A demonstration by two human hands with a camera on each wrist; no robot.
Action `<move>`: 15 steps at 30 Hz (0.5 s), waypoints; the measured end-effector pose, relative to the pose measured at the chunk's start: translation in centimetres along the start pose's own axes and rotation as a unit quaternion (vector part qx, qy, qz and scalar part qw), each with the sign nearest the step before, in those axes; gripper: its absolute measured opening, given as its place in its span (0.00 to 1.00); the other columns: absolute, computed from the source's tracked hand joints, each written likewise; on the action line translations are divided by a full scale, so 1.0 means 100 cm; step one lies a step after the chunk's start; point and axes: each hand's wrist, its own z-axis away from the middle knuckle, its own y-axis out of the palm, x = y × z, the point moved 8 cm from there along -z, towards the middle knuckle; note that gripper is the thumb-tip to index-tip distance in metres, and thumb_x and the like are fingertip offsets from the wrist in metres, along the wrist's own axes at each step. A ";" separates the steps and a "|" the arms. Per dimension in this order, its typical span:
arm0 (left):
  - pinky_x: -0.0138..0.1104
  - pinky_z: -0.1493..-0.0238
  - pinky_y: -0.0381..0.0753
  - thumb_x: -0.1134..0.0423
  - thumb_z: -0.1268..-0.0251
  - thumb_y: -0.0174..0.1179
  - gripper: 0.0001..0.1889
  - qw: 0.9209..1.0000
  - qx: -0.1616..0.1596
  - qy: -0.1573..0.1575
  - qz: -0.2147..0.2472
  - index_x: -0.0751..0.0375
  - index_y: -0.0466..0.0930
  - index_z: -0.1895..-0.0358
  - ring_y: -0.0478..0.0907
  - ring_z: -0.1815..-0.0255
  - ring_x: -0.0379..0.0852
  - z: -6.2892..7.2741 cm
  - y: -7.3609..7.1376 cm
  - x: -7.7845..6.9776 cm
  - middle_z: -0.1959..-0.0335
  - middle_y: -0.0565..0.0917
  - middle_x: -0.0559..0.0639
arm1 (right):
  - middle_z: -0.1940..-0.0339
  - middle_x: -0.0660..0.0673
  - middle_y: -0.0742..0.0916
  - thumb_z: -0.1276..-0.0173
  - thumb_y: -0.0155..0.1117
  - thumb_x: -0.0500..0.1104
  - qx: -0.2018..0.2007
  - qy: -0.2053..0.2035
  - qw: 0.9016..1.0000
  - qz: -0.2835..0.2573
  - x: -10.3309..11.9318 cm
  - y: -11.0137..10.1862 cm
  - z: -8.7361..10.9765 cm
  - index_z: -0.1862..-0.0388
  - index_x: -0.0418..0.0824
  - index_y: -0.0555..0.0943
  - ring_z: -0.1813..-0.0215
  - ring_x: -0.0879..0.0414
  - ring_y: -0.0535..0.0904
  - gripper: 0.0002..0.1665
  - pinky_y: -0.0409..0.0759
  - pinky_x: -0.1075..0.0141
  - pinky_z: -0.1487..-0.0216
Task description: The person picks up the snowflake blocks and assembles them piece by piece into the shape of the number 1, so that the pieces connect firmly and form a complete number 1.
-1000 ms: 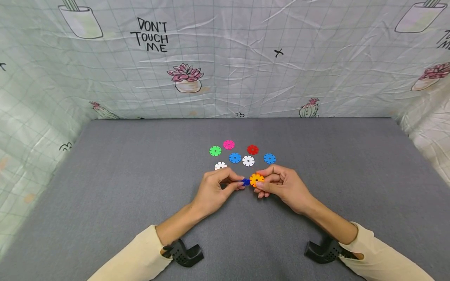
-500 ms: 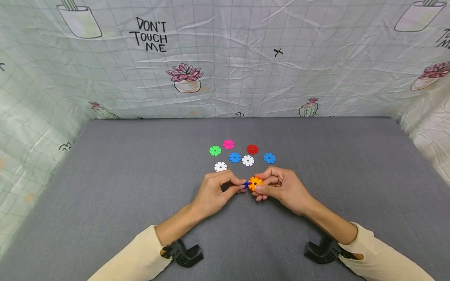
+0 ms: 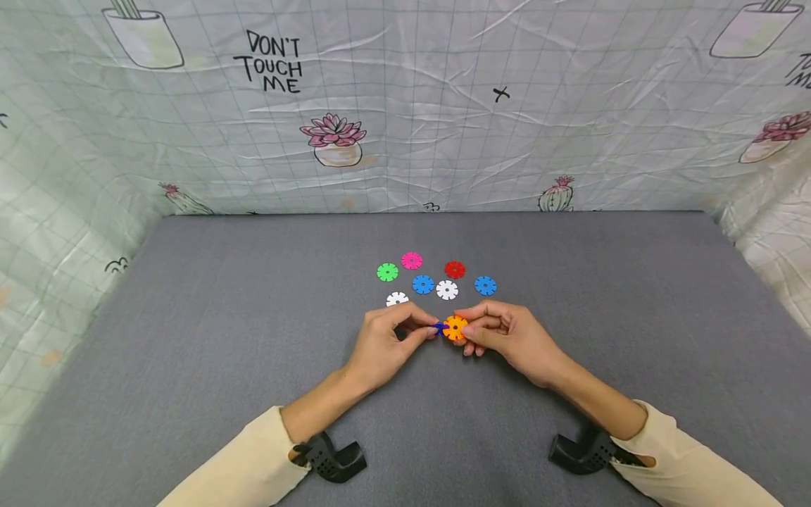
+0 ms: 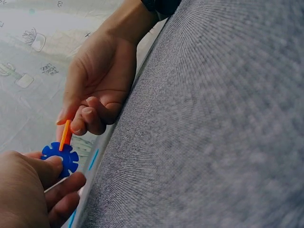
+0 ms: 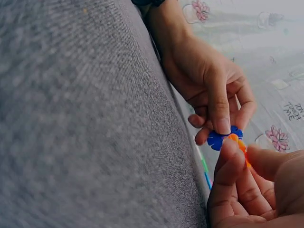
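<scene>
Between the two hands, a notched orange disc (image 3: 455,327) and a dark blue notched disc (image 4: 70,160) meet at their rims, roughly at right angles. The left hand (image 3: 389,343) pinches the blue disc between thumb and fingers. From the other side, the right hand (image 3: 510,338) pinches the orange disc by its edge. In the left wrist view the orange one appears edge-on at a rim notch of the blue one; how deep it sits there cannot be told. Fingers cover part of both discs.
Beyond the hands, several flat notched discs lie on the grey table (image 3: 253,317): green (image 3: 387,272), pink (image 3: 412,261), red (image 3: 454,270), white (image 3: 447,289) and blue (image 3: 485,285) among them. Another white disc (image 3: 397,299) is partly behind the left hand. A printed cloth (image 3: 405,105) hangs behind.
The joined-up pair of discs has shifted slightly left, after a small dip toward the person and back. The right fingers now cover less of the orange disc. The discs on the table stayed put.
</scene>
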 end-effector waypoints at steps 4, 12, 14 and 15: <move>0.28 0.79 0.73 0.73 0.46 0.69 0.06 1.000 -0.002 -0.019 -0.022 0.60 0.84 0.67 0.73 0.80 0.36 0.001 -0.001 0.003 0.73 0.84 0.45 | 0.62 0.34 0.86 0.31 0.61 0.36 -0.007 0.010 1.000 -0.002 0.000 -0.002 0.001 0.45 0.29 0.77 0.68 0.51 0.81 0.18 0.80 0.64 0.65; 0.34 0.72 0.76 0.69 0.50 0.73 0.10 1.000 0.011 0.010 -0.018 0.60 0.82 0.65 0.76 0.70 0.41 -0.001 0.001 -0.001 0.69 0.83 0.48 | 0.61 0.36 0.86 0.37 0.67 0.37 -0.049 0.037 0.998 -0.028 -0.003 -0.005 0.002 0.48 0.28 0.79 0.68 0.52 0.82 0.20 0.81 0.65 0.66; 0.36 0.72 0.76 0.70 0.54 0.74 0.13 0.999 0.020 0.020 -0.018 0.62 0.81 0.64 0.77 0.69 0.43 -0.004 0.002 -0.009 0.68 0.83 0.50 | 0.62 0.37 0.86 0.37 0.68 0.37 -0.053 0.041 0.997 -0.029 -0.002 -0.004 0.003 0.49 0.28 0.79 0.69 0.53 0.82 0.20 0.81 0.65 0.65; 0.37 0.72 0.76 0.71 0.56 0.75 0.14 0.999 0.025 0.025 -0.016 0.63 0.81 0.64 0.77 0.68 0.45 -0.005 0.002 -0.015 0.68 0.82 0.52 | 0.62 0.37 0.86 0.37 0.68 0.37 -0.056 0.044 0.997 -0.030 -0.002 -0.003 0.003 0.49 0.28 0.79 0.69 0.53 0.82 0.20 0.81 0.65 0.66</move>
